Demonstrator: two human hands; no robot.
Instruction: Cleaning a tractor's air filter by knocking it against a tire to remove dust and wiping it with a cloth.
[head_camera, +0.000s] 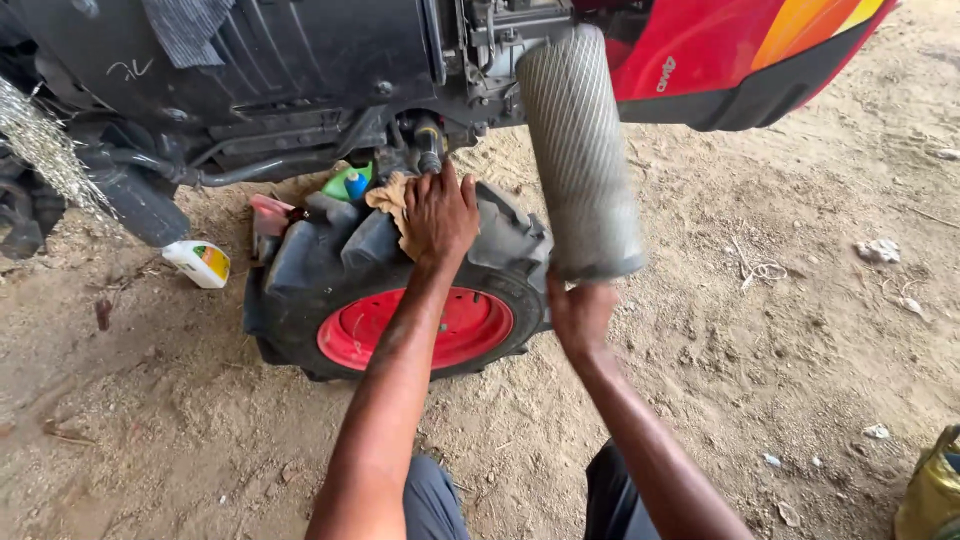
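Above your right hand (580, 315) stands the grey mesh filter cylinder (580, 150), its base gripped in your fingers; your left hand (438, 215) presses spread on a rag (390, 195) atop the tyre (400, 290).

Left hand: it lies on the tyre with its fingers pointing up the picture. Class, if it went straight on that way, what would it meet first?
Most likely the black metal fitting under the machine's dark body, just beyond the fingertips of the left hand. The hand rests on a tan cloth on the tyre. Depth is unclear, so the gap cannot be judged.
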